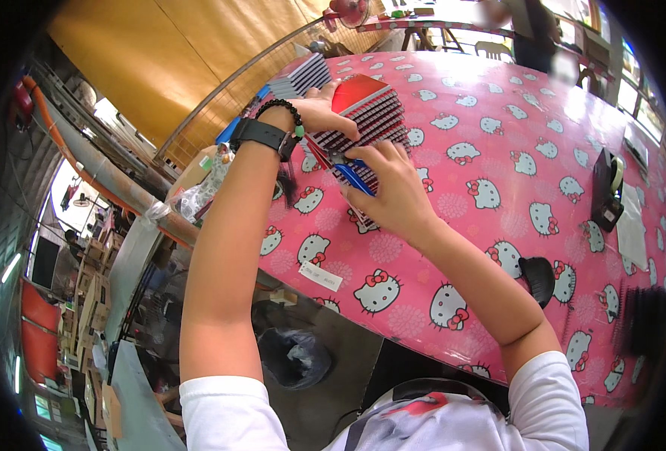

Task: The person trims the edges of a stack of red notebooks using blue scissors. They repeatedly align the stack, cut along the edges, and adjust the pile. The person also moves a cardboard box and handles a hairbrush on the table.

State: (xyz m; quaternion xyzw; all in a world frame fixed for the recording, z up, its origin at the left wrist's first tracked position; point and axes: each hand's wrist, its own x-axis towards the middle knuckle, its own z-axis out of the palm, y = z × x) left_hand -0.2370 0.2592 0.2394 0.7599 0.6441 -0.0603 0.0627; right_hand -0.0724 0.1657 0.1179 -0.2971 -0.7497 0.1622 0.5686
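Observation:
A stack of wire-bound notebooks (373,111) with a red cover on top lies on the table, its dark bindings towards me. My left hand (319,111) grips the left end of this stack, thumb on the near side and fingers over the top. On that wrist are a dark watch and a bead bracelet. Just below the stack, my right hand (393,184) is closed, thumb and fingers pinching a slim blue object (354,178) against more bound edges. Whether it is a tool or a notebook cover I cannot tell. A small white label (320,276) lies nearer to me.
Another notebook stack (301,74) stands behind my left hand. A black tape dispenser (608,188), a black rounded object (537,280) and dark wire combs (645,322) lie at the right. The pink patterned tablecloth (438,259) covers the table. Beyond its left edge runs an orange hose (84,169).

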